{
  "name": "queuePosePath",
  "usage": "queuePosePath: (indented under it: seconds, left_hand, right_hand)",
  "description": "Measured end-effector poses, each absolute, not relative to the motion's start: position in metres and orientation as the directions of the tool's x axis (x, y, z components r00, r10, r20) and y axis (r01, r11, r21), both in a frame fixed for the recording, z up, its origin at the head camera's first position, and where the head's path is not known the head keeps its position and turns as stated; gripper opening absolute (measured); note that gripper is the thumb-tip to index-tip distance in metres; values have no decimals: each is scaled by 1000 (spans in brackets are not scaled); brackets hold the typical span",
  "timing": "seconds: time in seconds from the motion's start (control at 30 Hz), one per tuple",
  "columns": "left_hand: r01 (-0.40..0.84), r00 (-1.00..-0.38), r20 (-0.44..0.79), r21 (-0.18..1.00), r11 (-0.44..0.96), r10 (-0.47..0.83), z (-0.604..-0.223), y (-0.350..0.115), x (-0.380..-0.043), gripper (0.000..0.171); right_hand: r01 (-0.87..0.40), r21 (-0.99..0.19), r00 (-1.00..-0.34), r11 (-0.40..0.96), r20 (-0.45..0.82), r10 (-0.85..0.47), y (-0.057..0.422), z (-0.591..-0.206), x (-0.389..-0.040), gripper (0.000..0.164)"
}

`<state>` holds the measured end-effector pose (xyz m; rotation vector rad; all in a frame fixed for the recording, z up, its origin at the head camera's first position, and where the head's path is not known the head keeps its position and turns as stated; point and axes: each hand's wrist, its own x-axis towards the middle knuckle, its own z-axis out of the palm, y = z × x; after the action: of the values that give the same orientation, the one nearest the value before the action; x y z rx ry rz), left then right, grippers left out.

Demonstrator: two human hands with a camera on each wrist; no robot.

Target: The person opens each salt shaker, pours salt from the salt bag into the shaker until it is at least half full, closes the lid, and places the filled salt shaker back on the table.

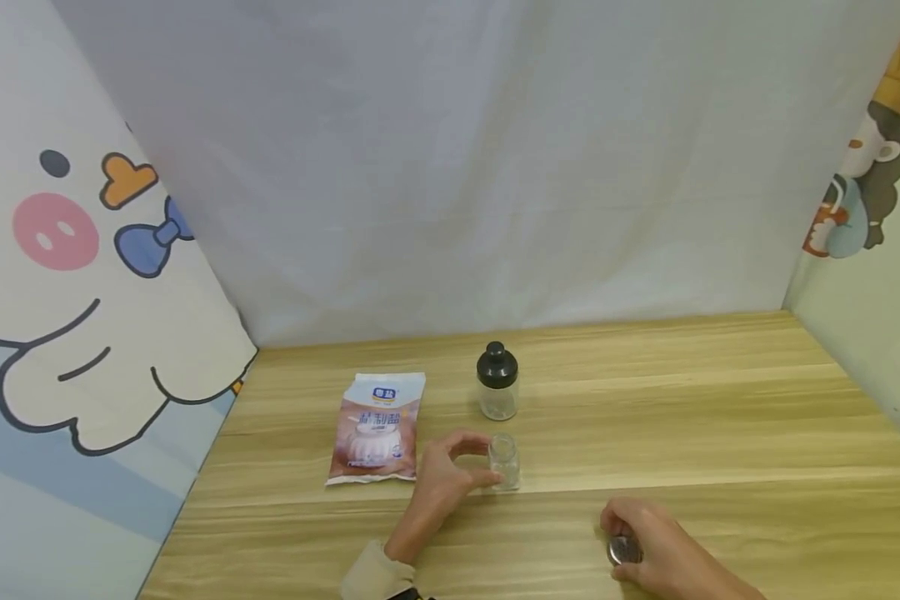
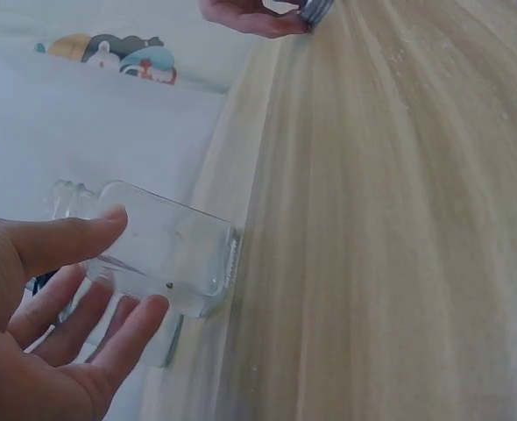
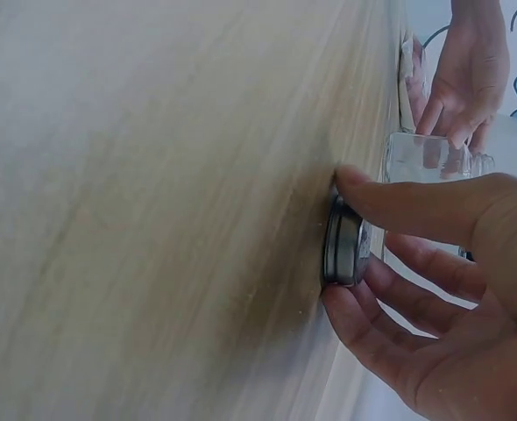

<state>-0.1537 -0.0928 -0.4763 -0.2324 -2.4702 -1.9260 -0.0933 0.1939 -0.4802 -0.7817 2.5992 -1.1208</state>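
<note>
Jar [image 1: 505, 472] and lid [image 1: 624, 551] gripped

The left hand [image 1: 450, 477], thumb near and fingers far, holds the jar upright at centre. At near right, the right hand [image 1: 656, 542] curls round the lid, low against the table [image 1: 720, 417].

The left hand [image 1: 450, 471] is extended farther forward than the right hand [image 1: 654, 537], its thumb and fingers curved into a pinching grip. In the left wrist view, the thumb is held nearly straight and the fingers are gently bent. The right forearm [image 1: 712, 577] is angled inward, and the right thumb and fingers are bent toward one another in a grip.
</note>
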Motion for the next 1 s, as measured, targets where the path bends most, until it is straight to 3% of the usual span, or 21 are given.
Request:
queuePosePath:
  seconds: [0.23, 0.43, 0.5, 0.67, 1.0]
  left_hand:
    - [94, -984, 62, 976, 195, 164, -468, -96, -151, 46]
    - [49, -986, 30, 993, 110, 167, -463, -104, -155, 49]
    - [43, -990, 31, 995, 89, 139, -462, -106, -158, 48]
    - [35, -998, 32, 997, 66, 49, -458, -107, -166, 45]
    - [140, -988, 141, 990, 30, -59, -459, -106, -189, 45]
  right_hand:
    - [-336, -724, -886, 602, 26, -464, 197, -474, -92, 44]
    - [-503, -617, -864, 605, 360, -352, 202, -465, -101, 47]
    - [-510, -605, -857, 612, 417, -302, 202, -460, -105, 50]
    - [-435, -659, -897, 614, 373, -237, 204, -439, -115, 51]
    - [-403, -757, -914, 515, 305, -267, 206, -419, -146, 49]
